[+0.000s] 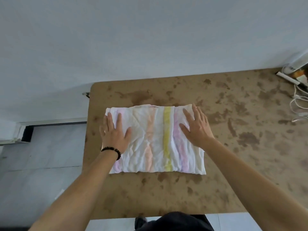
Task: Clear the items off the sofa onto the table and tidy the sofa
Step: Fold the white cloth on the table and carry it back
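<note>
A folded white cloth with pastel pink, peach and yellow stripes [156, 140] lies flat on the mottled brown tabletop [233, 164], toward its left end. The left hand [114, 132], a dark beaded bracelet [113, 151] on its wrist, presses flat on the cloth's left edge, fingers spread. The right hand [196, 125] presses likewise on the cloth's right part, fingers straight.

Bare forearms, a dark beaded bracelet [112, 151] on the left wrist.

No readable txt, labels or nos. anywhere; items at far right too blurry
</note>
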### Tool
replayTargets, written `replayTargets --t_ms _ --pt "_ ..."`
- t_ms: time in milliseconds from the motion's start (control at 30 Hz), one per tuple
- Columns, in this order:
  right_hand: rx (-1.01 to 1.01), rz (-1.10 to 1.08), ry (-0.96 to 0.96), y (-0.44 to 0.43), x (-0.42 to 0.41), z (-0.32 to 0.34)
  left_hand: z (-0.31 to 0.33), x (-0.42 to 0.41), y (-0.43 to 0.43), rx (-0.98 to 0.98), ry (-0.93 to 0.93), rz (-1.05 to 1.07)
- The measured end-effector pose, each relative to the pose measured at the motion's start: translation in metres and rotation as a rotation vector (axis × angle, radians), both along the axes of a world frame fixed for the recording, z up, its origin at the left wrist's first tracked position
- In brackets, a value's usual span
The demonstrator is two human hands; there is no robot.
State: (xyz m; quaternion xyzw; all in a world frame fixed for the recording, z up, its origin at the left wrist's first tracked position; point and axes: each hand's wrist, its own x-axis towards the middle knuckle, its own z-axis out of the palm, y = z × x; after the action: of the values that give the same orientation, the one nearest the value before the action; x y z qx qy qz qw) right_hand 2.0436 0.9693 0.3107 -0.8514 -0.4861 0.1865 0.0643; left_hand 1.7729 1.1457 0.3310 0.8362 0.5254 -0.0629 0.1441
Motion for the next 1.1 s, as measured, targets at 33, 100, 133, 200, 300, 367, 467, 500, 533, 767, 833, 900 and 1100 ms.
replayTargets --t_ms 33,100,133,200,300,367,467,500,533,767,833,900,1100 --pt "-0.008 0.046 -0.018 -0.011 -0.010 -0.008 -0.010 -0.007 -0.014 -0.048 0.052 -0.050" --pt "-0.044 0.057 -0.014 -0.033 -0.025 -0.023 -0.031 -0.024 -0.037 -0.180 0.180 -0.101" --pt "-0.080 0.008 0.013 -0.042 -0.032 -0.028 -0.039 -0.033 -0.045 -0.225 0.217 -0.107" --pt "-0.162 -0.152 0.121 -0.055 -0.044 -0.034 -0.045 -0.045 -0.053 -0.239 0.209 -0.103" --pt "-0.151 -0.280 0.181 -0.066 -0.063 -0.035 -0.044 -0.055 -0.062 -0.184 0.184 -0.120" --pt "-0.138 -0.298 0.191 -0.068 -0.076 -0.034 -0.046 -0.064 -0.070 -0.213 0.209 -0.090" --pt "-0.108 -0.339 0.230 -0.069 -0.091 -0.026 -0.052 -0.077 -0.082 -0.253 0.234 -0.046" --pt "-0.092 -0.356 0.256 -0.070 -0.095 -0.023 -0.052 -0.079 -0.088 -0.244 0.234 -0.046" --pt "-0.082 -0.384 0.297 -0.071 -0.098 -0.018 -0.051 -0.081 -0.094 -0.237 0.227 -0.042" --pt "-0.134 -0.433 0.388 -0.115 -0.148 0.005 -0.041 -0.133 -0.151 -0.275 0.220 -0.073" --pt "-0.137 -0.425 0.403 -0.135 -0.165 0.010 -0.040 -0.157 -0.164 -0.248 0.213 -0.113" --pt "-0.158 -0.407 0.420 -0.154 -0.180 0.014 -0.038 -0.177 -0.170 -0.237 0.210 -0.146" --pt "-0.177 -0.385 0.412 -0.179 -0.173 0.018 -0.022 -0.197 -0.189 -0.150 0.199 -0.093"
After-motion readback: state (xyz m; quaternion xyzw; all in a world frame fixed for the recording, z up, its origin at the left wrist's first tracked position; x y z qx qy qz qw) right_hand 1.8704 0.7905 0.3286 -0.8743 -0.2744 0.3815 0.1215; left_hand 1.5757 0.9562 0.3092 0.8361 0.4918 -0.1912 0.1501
